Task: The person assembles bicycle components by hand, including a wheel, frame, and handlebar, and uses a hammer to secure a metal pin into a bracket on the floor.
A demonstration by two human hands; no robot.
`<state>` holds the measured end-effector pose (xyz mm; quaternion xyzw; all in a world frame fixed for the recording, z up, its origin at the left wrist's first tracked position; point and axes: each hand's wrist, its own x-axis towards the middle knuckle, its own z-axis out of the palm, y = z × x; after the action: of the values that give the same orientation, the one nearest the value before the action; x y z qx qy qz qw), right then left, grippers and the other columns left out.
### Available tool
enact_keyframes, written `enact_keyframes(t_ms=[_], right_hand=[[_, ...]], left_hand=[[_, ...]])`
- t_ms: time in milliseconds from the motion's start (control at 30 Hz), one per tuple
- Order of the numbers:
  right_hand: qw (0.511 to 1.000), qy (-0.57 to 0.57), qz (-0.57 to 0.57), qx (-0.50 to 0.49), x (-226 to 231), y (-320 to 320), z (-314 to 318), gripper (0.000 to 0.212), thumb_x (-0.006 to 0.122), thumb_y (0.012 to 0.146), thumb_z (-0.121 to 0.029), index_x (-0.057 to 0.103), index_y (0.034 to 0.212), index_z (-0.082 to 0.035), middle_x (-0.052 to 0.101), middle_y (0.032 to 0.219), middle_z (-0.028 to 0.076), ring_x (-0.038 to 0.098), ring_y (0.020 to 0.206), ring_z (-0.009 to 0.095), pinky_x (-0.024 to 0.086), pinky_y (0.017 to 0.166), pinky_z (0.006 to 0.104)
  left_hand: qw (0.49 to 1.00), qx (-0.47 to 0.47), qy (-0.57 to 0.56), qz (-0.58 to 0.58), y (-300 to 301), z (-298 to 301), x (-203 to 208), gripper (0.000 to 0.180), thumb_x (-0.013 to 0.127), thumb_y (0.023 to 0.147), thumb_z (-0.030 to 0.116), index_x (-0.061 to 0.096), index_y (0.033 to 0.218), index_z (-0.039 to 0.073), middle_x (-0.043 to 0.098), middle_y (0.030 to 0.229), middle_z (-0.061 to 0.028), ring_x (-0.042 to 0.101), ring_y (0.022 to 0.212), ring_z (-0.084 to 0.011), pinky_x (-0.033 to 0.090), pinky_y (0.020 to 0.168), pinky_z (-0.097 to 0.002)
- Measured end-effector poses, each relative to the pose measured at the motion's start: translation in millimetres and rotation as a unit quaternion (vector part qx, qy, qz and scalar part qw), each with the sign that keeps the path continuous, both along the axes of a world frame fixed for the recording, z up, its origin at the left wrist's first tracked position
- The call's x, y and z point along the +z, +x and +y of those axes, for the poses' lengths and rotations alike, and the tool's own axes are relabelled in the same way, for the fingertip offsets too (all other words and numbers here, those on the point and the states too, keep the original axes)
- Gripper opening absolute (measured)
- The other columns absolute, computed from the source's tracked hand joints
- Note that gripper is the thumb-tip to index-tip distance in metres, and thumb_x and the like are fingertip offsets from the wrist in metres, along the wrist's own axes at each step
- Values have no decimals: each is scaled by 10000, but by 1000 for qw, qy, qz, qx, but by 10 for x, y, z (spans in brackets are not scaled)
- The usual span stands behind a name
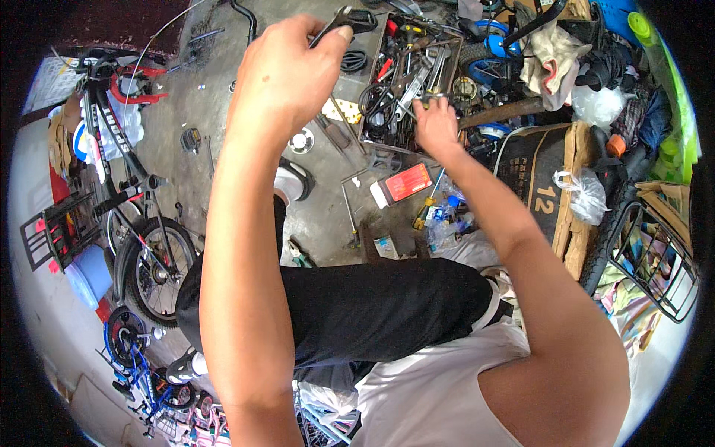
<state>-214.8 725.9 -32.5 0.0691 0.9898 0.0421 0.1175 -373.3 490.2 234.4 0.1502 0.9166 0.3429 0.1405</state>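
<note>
**Two hands, one metal tool aloft, one tray of loose steel**

Two hands at work above a concrete floor (223, 97) strewn with bicycle parts. Left hand (287, 71) raised high, curled closed around the shank of a dark metal hand tool (344, 18), probably pliers or an adjustable wrench, though blurred too much at the picture's upper edge to settle which. Head of the tool jutting out beyond thumb and forefinger, above the near corner of the tool tray (366, 119). Right hand (434, 123) lower down, reaching into that tray, fingers bent onto a small silvery piece among wrenches, cables and screwdrivers; closed on it or merely pressing it, cannot tell.

Likely handling of the held tool: stiff steel, fairly heavy for its size, hard and not at all fragile, perhaps greasy and so a little slippery. Best taken around the middle of the handle, as now, with the head left free. Loose items in the tray apt to snag on one another and on the coiled cable.

Nearby on the floor: a red-and-white box (402, 184), a screwdriver (430, 203), and a black bicycle (119, 186) off to the left.
</note>
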Motion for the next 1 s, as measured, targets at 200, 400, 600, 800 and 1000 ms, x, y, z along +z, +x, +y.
enact_keyframes(t_ms=[200,400,600,800,1000], right_hand=[[998,-38,14,51,-140,-127,292,464,754,843,-267,618,1248,-86,701,1004,140,637,1002,337,520,849,483],[977,-151,-83,127,363,493,-364,242,685,804,-176,636,1014,-66,667,994,131,639,1002,325,524,841,515],[972,-107,-66,200,-472,1557,-521,434,530,941,-221,590,1352,-97,528,1405,211,489,1308,398,377,1097,541],[966,-23,-113,230,-575,1428,-428,530,482,991,-205,478,1520,-172,490,1456,174,435,1365,367,313,1144,519],[942,-163,-172,238,154,1392,-385,882,784,826,-343,373,1599,-244,545,1273,135,488,1226,324,355,1090,472]], left_hand=[[998,6,57,-35,69,28,113,458,658,986,407,709,1106,-32,709,837,-92,628,788,-150,493,748,-315],[996,5,75,-37,44,18,101,444,659,989,399,713,1111,-25,706,846,-81,616,779,-140,486,737,-314],[1000,-8,-1,5,73,37,45,460,634,939,399,735,1144,0,738,985,-253,709,1008,-419,535,892,-464],[1000,-4,4,1,68,-11,12,409,629,951,368,738,1139,21,744,975,-233,715,994,-404,542,886,-454],[999,-33,5,3,53,-40,-74,386,631,954,359,746,1134,37,753,986,-219,722,966,-400,545,886,-449]])
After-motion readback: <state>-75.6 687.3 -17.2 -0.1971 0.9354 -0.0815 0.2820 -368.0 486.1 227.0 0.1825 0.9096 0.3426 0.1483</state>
